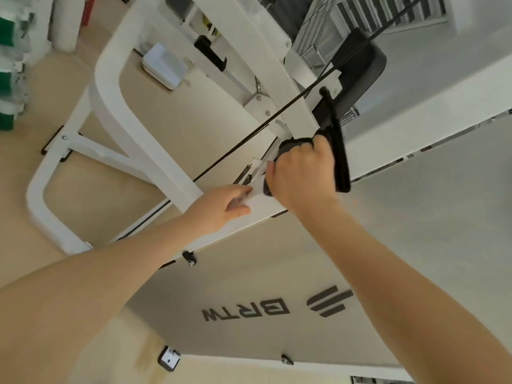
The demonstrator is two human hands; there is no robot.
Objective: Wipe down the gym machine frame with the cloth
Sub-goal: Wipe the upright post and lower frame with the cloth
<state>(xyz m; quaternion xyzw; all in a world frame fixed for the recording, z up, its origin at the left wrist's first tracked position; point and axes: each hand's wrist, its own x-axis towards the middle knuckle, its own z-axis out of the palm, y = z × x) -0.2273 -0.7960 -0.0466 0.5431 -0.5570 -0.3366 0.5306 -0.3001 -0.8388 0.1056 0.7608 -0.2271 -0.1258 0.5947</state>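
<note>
The right hand (302,173) grips a dark cloth (291,146), bunched against the white frame (266,202) beside a black handle (339,159). The left hand (221,205) rests on the frame's near edge, fingers curled over it. Judgement: firm strokes along the bar serve best, keeping clear of the cable (249,137).
</note>
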